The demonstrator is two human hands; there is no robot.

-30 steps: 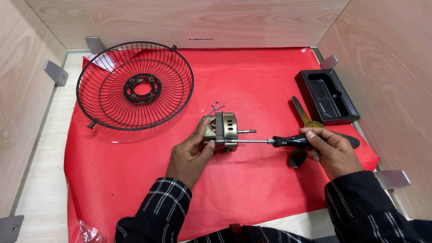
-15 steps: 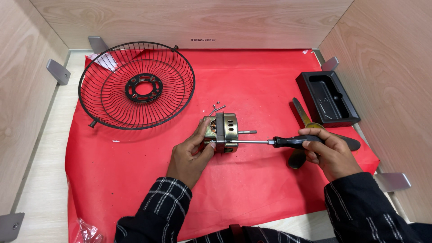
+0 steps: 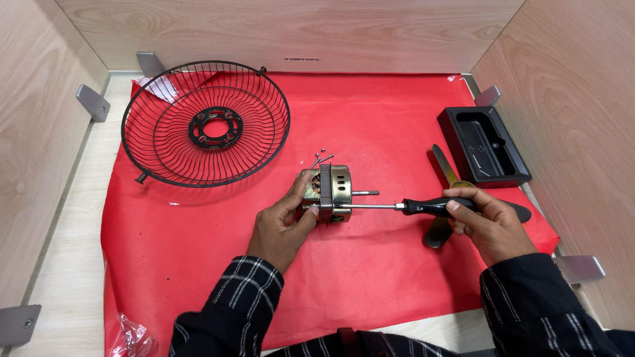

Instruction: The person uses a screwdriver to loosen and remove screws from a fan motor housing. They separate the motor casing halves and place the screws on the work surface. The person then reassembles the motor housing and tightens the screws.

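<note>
Brass-coloured cylindrical fan motor point(image 3: 329, 192) with a steel shaft sticking out to the right lies on its side near the middle of the red sheet point(image 3: 370, 119), and the fingers of the left hand point(image 3: 286, 221) curl around its near and left faces, thumb pressed on the lower edge, clamping it to the sheet; the right hand point(image 3: 486, 221) wraps its fingers closed around the black handle of a long-shafted screwdriver point(image 3: 410, 207), whose tip meets the motor's right end just below the shaft. Outward from there, two or three small loose screws point(image 3: 322, 157) lie just beyond the motor, a black wire fan guard point(image 3: 206, 123) rests dish-up at the far left of the sheet, a black plastic tray point(image 3: 483, 145) sits at the right, and dark fan blades with a yellowish hub point(image 3: 456, 182) show partly behind the right hand. As a judgement: the driver is held level and far from its tip, so a slight wobble could cam it out of the screw head and skid across the casing or toward the left thumb; the round motor could roll if the left grip eases; and the loose screws, lying free on a smooth sheet, could be knocked off and lost
</note>
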